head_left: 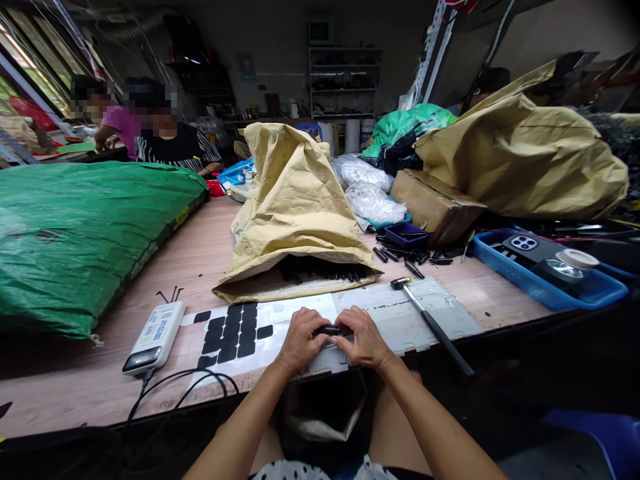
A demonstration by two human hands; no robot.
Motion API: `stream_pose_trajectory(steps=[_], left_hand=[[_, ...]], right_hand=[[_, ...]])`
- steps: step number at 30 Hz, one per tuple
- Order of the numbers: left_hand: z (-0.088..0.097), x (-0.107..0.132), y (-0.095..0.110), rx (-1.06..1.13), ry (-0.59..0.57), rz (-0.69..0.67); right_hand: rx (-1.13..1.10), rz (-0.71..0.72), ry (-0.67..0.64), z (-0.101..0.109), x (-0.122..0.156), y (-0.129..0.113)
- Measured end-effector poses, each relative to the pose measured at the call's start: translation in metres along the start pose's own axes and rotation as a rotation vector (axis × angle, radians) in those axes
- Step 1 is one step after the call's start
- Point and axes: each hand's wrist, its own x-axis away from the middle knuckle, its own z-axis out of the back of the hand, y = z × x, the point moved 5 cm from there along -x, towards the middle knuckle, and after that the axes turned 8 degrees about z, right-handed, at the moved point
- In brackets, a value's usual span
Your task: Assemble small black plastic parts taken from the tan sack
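Observation:
My left hand (300, 339) and my right hand (364, 337) meet at the table's near edge, both pinched on a small black rod-shaped part (327, 330). They rest over a grey metal plate (400, 313). Left of my hands lies a white sheet (280, 317) carrying several black pads (233, 331). A small hammer (433, 323) with a black handle lies to the right on the plate. Behind my hands a tan paper sack (295, 213) lies open, with several black parts (320, 270) in its mouth.
A white power bank (155, 337) with a black cable sits at left, beside a big green sack (75, 233). A blue tray (550, 270), a cardboard box (433, 203), another tan sack (520, 153) and loose black parts (410, 257) fill the right. Two people sit far left.

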Motion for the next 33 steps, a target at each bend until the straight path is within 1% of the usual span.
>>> stream_pose_trajectory(steps=[6,10,15,20,26,33], left_hand=[[0.0005,0.0010,0.0017,0.007,0.009,-0.018],[0.0011,0.0012,0.0019,0.022,0.013,-0.015],[-0.0015,0.0012,0.0012,0.015,-0.020,-0.044],[-0.0054,0.0019,-0.0019,-0.011,-0.040,-0.073],[-0.0029,0.0009,-0.0043,0.027,-0.036,-0.039],[-0.0017,0.0007,-0.0020,0.042,-0.029,-0.016]], right_hand=[[0.064,0.020,-0.028,-0.0027,-0.0004,-0.0029],[0.096,0.025,-0.043,-0.0065,0.0009,0.0001],[0.087,0.030,-0.044,-0.0086,0.0015,0.0055],[0.062,0.029,-0.060,-0.0074,0.0005,0.0053],[0.040,0.026,-0.037,-0.0054,0.0010,0.0030],[0.058,0.013,-0.061,-0.0064,-0.0001,0.0030]])
